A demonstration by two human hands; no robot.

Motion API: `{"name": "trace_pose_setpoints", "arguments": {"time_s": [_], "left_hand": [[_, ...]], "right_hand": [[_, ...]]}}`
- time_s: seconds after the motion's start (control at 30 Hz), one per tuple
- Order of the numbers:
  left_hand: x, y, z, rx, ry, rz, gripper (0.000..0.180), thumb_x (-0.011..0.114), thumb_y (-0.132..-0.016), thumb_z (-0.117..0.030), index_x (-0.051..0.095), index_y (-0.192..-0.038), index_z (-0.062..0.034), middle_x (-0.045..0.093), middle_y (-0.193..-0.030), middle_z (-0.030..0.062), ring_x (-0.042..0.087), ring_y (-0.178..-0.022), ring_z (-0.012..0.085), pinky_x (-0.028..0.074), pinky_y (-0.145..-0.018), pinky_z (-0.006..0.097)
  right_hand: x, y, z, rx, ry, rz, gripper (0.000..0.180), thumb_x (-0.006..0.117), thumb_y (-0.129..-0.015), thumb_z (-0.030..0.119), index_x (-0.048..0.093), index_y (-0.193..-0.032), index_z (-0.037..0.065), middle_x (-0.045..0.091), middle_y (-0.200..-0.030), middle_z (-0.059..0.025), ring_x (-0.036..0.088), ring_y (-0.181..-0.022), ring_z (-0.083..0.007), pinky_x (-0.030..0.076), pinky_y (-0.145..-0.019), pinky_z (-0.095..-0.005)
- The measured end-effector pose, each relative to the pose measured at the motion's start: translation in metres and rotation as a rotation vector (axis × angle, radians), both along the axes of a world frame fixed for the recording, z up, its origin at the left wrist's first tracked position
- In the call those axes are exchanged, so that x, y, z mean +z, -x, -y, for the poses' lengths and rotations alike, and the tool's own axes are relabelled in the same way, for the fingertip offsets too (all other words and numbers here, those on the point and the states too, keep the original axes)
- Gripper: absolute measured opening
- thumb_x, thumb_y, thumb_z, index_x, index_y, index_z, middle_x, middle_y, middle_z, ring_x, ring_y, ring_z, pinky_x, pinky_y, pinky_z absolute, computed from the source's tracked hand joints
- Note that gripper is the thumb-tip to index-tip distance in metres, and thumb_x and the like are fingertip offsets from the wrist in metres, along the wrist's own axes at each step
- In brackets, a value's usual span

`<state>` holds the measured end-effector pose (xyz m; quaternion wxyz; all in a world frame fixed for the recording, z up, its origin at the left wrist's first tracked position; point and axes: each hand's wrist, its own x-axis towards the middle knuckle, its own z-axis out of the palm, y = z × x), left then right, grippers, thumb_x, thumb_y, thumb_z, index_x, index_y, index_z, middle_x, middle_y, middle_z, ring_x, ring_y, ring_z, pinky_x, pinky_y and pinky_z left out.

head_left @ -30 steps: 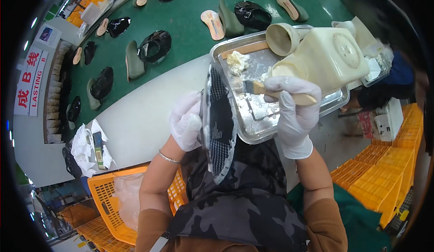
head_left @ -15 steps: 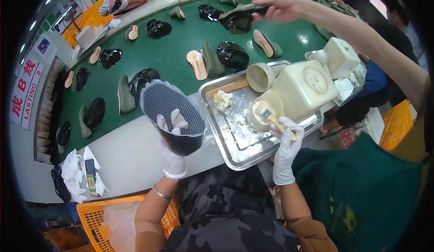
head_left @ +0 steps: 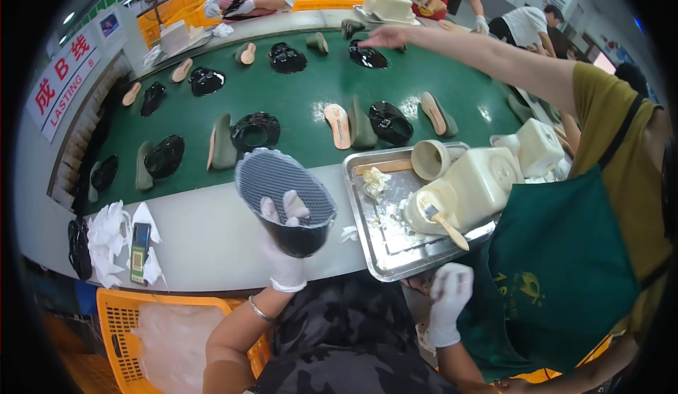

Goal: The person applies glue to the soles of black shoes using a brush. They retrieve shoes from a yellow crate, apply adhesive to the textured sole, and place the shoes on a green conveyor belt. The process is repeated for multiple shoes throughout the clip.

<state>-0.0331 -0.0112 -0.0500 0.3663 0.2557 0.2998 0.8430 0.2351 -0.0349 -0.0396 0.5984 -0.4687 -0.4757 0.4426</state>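
Observation:
My left hand, in a white glove, grips a glossy black shoe upper over the bench's near side. Its grey mesh-patterned face is turned up, and my fingertips show against that face. My right hand, gloved too, is curled closed below the tray's front edge with nothing visible in it. A wooden-handled brush leans in the mouth of a cream glue pot. That pot sits in a metal tray along with a cream container and a cup.
Black uppers, green lasts and pale insoles lie on the green belt. A co-worker's arm reaches over it from the right. A phone lies at left, above an orange crate.
My right hand has let go of the brush and drawn back toward me. My left hand still holds the upper. The co-worker has put down a black upper on the belt's far side.

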Motion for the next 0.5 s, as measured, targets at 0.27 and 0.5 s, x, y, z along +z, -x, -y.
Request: {"name": "trace_pose_setpoints", "arguments": {"time_s": [0.27,0.5], "left_hand": [[-0.010,-0.027,0.026,-0.053,0.000,-0.175,0.053,0.046,-0.093,-0.014,0.022,-0.140,-0.0077,0.043,-0.132,0.0139,0.055,-0.099,0.0187,0.045,-0.086,0.029],[-0.026,-0.027,0.044,-0.170,-0.020,-0.097,0.044,0.034,-0.097,-0.024,0.024,-0.139,-0.0154,0.039,-0.136,0.0095,0.045,-0.113,0.0171,0.044,-0.089,0.031]], "right_hand": [[0.009,0.098,0.006,0.830,0.520,-0.498,0.041,0.043,-0.095,0.034,0.045,-0.118,0.001,0.055,-0.106,-0.0103,0.053,-0.068,-0.0135,0.045,-0.054,-0.0236],[0.022,0.115,0.005,0.835,0.852,-0.835,0.030,0.050,-0.090,0.040,0.054,-0.095,0.011,0.051,-0.074,-0.0030,0.045,-0.064,-0.0109,0.039,-0.051,-0.0216]]}}
